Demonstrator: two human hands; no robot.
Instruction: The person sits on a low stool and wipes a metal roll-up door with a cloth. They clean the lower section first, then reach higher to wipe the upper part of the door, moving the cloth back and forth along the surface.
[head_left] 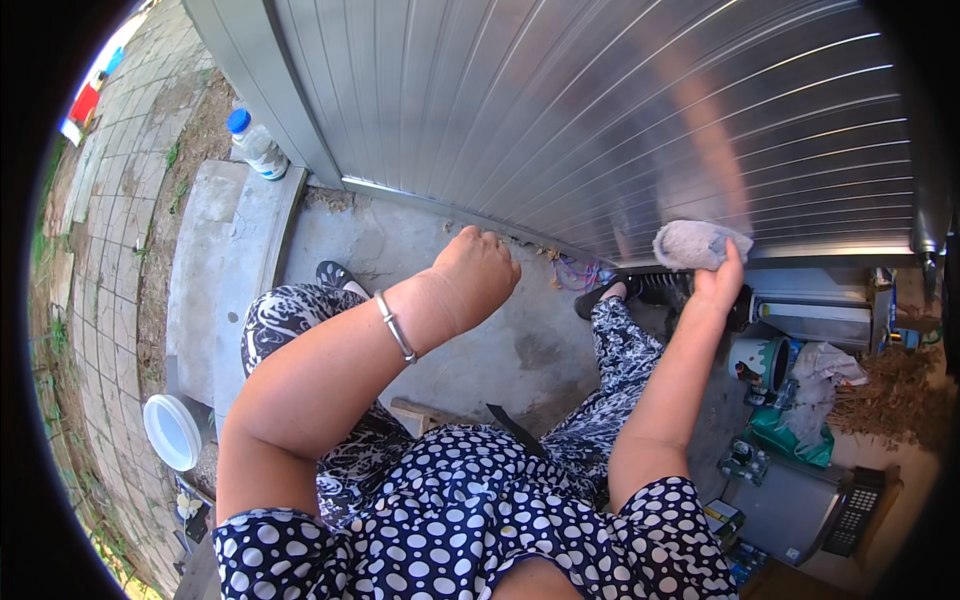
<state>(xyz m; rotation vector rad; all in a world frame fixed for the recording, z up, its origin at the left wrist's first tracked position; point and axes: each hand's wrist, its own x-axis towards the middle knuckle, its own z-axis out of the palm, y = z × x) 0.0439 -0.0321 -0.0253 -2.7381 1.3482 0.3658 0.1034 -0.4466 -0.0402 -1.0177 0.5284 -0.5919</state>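
My right hand point(718, 283) grips a bunched grey cloth point(688, 244) and holds it up to the lower right part of a shiny ribbed metal door panel point(560, 120). The panel mirrors a blurred streak above the cloth. My left hand point(474, 277) hangs in front of me, curled with its back toward me and a silver bangle point(395, 327) on the wrist. Its palm is hidden, so whatever it may hold does not show. That hand is apart from the panel.
A clear bottle with blue cap point(258, 147) stands on the concrete step point(222, 240) at left, a white bucket point(172, 432) nearer me. At right are a dark animal point(668, 290), a patterned pot point(757, 364), plastic bags point(815, 385) and a telephone point(853, 512).
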